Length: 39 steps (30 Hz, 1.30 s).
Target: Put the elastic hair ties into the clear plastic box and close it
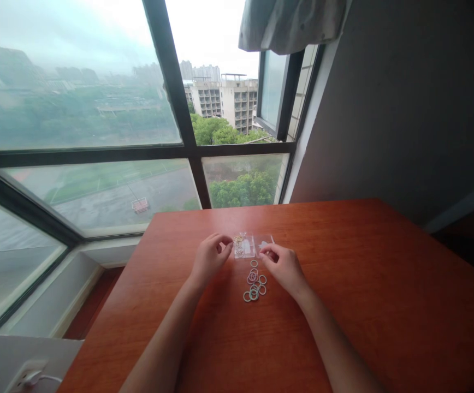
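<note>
A small clear plastic box (250, 253) lies opened on the table, with a few rings in its left part and its transparent lid (270, 239) folded out to the right. My left hand (209, 259) is at the box's left edge, thumb and fingertips drawn together; what they pinch is too small to make out. Over the lid's near edge, my right hand (284, 266) has its thumb and fingers closed in a pinch, contents unclear. Several pastel hair ties (254, 295), in pale green, white and pink, lie loose between my forearms, some overlapping.
The reddish-brown wooden table (368, 284) reaches to the window frame (138, 154) at the back. One window sash (276, 93) stands open under a grey curtain (290, 24). A dark wall (392, 109) rises on the right. A plugged-in socket (28, 377) sits low at the left.
</note>
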{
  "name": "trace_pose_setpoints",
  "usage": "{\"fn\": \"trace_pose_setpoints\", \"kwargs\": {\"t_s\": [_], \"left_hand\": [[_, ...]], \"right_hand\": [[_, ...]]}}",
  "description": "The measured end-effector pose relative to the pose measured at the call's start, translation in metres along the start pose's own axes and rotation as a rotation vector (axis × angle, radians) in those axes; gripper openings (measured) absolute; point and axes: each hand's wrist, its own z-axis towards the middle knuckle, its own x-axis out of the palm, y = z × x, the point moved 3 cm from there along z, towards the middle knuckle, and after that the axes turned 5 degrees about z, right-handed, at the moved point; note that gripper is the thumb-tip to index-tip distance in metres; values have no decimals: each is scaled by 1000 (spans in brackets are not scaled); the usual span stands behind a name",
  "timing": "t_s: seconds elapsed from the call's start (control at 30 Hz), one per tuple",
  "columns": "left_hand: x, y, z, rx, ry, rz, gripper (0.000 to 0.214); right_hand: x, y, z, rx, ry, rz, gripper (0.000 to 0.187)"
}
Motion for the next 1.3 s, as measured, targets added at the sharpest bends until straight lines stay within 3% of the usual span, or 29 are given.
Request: {"fn": "trace_pose_setpoints", "kwargs": {"t_s": [0.33,0.7,1.3], "left_hand": [[6,2,-3,-9,27,55,14],[6,2,-3,-8,24,38,15],[6,-5,-2,15,46,14,13]], "right_hand": [[0,-6,2,2,43,-94,16],[12,-3,-7,16,293,-209,9],[24,4,-12,-31,308,-411,10]]}}
